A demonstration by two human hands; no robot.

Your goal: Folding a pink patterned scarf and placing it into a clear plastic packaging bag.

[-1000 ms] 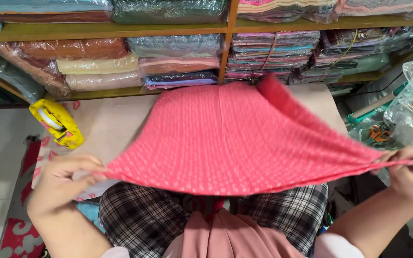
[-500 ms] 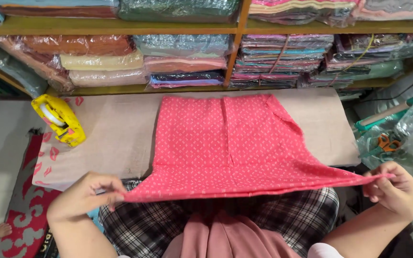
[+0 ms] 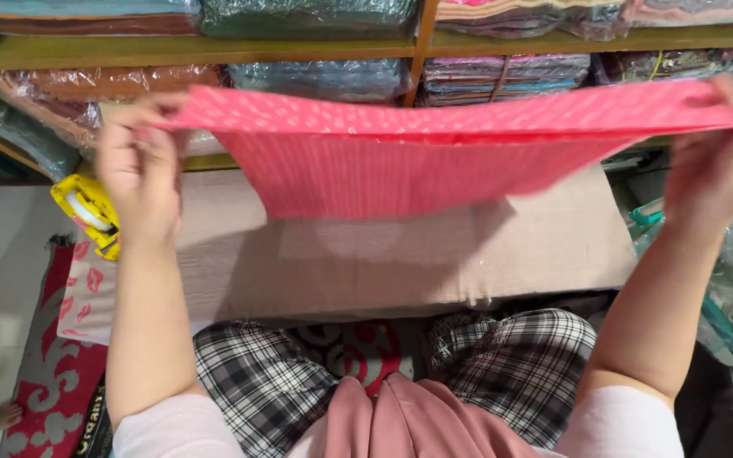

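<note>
one pink cloth, two hands on it, one yellow tape dispenser, one board, many wrapped fabric stacks.

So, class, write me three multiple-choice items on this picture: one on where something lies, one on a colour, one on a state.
1. Where is the yellow tape dispenser?
A. on a shelf
B. at the board's left edge
C. in the lap

2. What colour is the cloth?
A. pink-red with white specks
B. plain green
C. black check

3. How is the cloth held?
A. flat on the board
B. lifted, stretched between both hands
C. bunched in one hand

Key: 1 B, it lies beside the cardboard board. 2 A, the print shows. 3 B, the left hand and right hand pinch its top corners.
</note>
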